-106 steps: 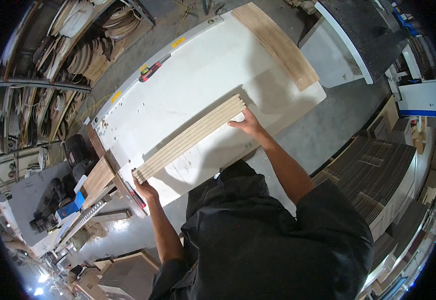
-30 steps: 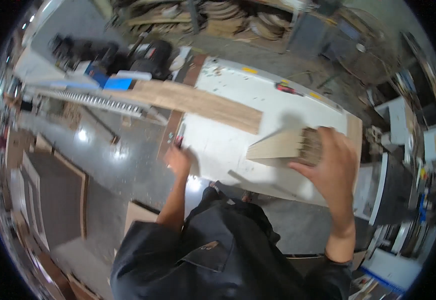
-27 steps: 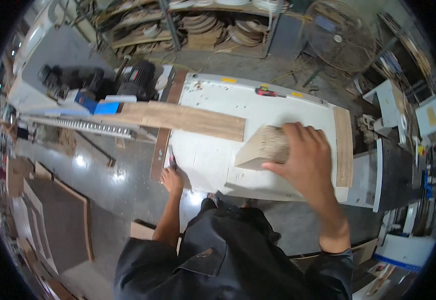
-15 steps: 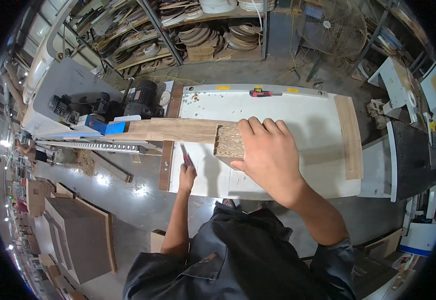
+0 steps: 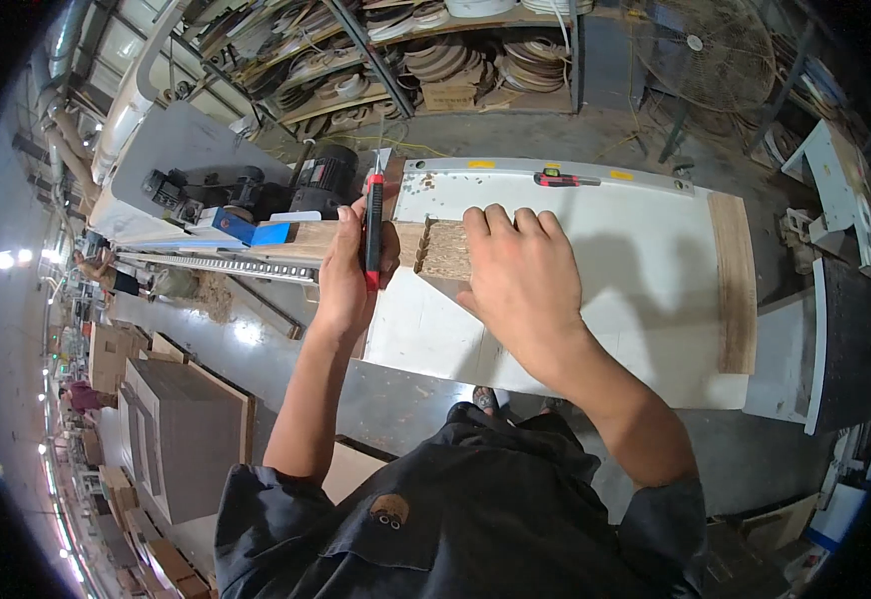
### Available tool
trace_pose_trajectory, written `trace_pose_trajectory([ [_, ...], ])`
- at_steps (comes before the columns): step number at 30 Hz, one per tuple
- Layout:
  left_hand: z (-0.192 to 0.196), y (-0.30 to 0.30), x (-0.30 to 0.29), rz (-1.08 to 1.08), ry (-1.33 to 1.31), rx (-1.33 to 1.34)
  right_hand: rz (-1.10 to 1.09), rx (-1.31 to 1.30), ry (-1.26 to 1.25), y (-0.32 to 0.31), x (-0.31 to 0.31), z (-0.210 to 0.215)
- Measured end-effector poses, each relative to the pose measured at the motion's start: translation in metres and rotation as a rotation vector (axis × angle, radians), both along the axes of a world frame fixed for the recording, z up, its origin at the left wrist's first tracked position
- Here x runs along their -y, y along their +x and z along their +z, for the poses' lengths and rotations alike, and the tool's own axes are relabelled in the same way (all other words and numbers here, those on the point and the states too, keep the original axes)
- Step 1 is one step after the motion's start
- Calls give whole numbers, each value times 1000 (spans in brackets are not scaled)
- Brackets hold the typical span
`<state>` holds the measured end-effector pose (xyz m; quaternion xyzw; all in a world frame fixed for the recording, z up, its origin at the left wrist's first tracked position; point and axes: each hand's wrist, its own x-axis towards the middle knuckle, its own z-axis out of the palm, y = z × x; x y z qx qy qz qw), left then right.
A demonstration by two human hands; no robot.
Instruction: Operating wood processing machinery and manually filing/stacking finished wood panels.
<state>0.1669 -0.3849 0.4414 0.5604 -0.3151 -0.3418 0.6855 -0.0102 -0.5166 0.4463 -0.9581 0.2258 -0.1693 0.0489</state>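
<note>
My left hand (image 5: 340, 285) is closed around a red-and-black utility knife (image 5: 373, 235), its blade pointing away from me. That hand is at a long wood-grain board (image 5: 307, 236), whose far part runs left toward a machine; whether its fingers also grip the board is hard to see. My right hand (image 5: 527, 285) is wrapped over the near right end of the board, fingers over the far side and thumb at the near side. A rough particleboard face (image 5: 445, 250) shows between my two hands. Below lies a white-topped table (image 5: 645, 290).
A level (image 5: 675, 184) lies along the table's far edge, with a second red-and-black cutter (image 5: 565, 180) beside it. A wood-grain strip (image 5: 733, 285) lies at the right end. An edge machine with a motor (image 5: 327, 180) stands left. Two people are in the left background.
My left hand has risen with the knife from the table's near left to the board. My right hand keeps its hold on the board's end. The view has shifted slightly.
</note>
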Motion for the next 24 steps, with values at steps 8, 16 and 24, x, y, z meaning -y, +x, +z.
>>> trace_pose_trajectory([
  [8, 17, 3, 13, 50, 361, -30, 0, 25, -32, 3, 7, -1],
  [16, 23, -9, 34, 34, 544, 43, 13, 89, -6, 6, 13, 0],
  [24, 43, -24, 46, 96, 695, 858, -35, 146, -85, 16, 16, -9],
])
